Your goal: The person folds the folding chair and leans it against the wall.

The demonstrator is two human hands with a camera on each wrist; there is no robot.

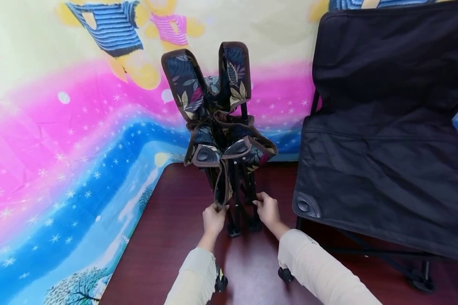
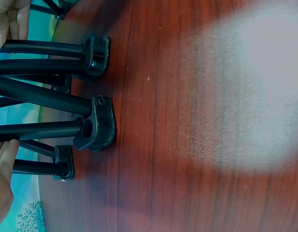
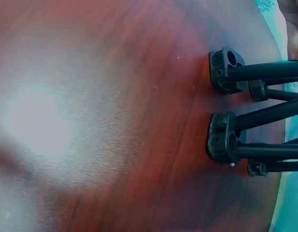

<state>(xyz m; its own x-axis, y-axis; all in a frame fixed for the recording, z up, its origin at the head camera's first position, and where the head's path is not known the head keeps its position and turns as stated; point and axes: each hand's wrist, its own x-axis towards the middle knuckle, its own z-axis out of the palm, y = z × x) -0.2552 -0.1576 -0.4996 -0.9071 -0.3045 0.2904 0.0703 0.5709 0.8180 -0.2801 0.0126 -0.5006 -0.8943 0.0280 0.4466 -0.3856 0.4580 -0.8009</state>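
Note:
A half-folded camping chair [image 1: 234, 148] with dark leaf-print fabric and brown edging stands upright on the table. Its seat and back are creased inward, and its black legs [image 2: 42, 92] are bunched close together, with the plastic feet [image 3: 223, 137] on the tabletop. Low on the chair's left side, my left hand [image 1: 214, 220] pinches it by the frame, just where the hanging fabric corner ends. My right hand [image 1: 269, 209] grips a leg tube on the opposite side, thumb against the tube in the left wrist view.
To the right stands a larger black folding chair [image 1: 385, 169], opened out, its foot [image 1: 421, 279] on the dark red wooden table [image 1: 156, 250]. Behind hangs a colourful printed cloth [image 1: 80, 140], which runs along the table's left and back edges.

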